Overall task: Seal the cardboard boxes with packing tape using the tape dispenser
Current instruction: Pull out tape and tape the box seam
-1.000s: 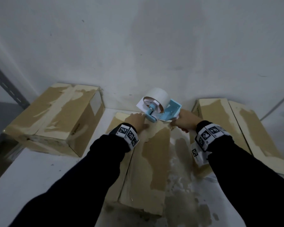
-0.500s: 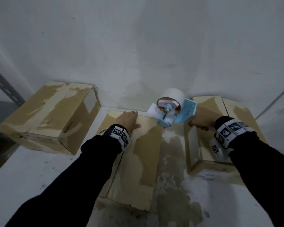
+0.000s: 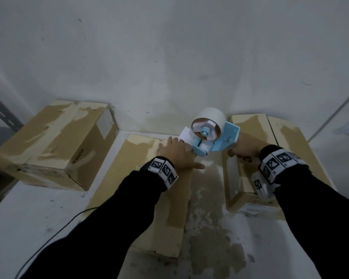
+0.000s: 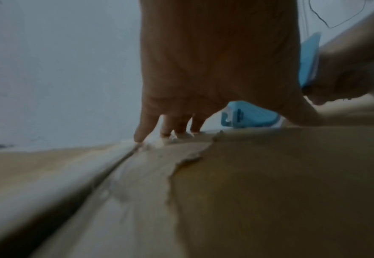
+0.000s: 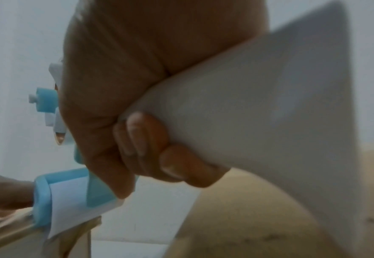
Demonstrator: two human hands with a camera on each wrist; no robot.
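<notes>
A flat cardboard box (image 3: 141, 198) lies in the middle of the white surface, its torn paper top showing in the left wrist view (image 4: 269, 192). My left hand (image 3: 175, 153) rests flat on its far end, fingertips (image 4: 140, 136) touching the seam near the far edge. My right hand (image 3: 243, 147) grips the handle of a blue tape dispenser (image 3: 216, 137) that carries a white tape roll (image 3: 210, 119). The dispenser's front end (image 5: 42, 200) sits on the box's far right edge, right beside my left hand. The grey handle (image 5: 258, 104) fills the right wrist view.
A taller cardboard box (image 3: 54, 141) stands at the left against the wall. Another box (image 3: 250, 178) lies at the right under my right forearm. A black cable (image 3: 54, 234) runs across the surface at the lower left. The white wall rises close behind everything.
The dispenser swung right off the middle box, then came back left onto its far right edge. My left hand stayed flat on the box's far end.
</notes>
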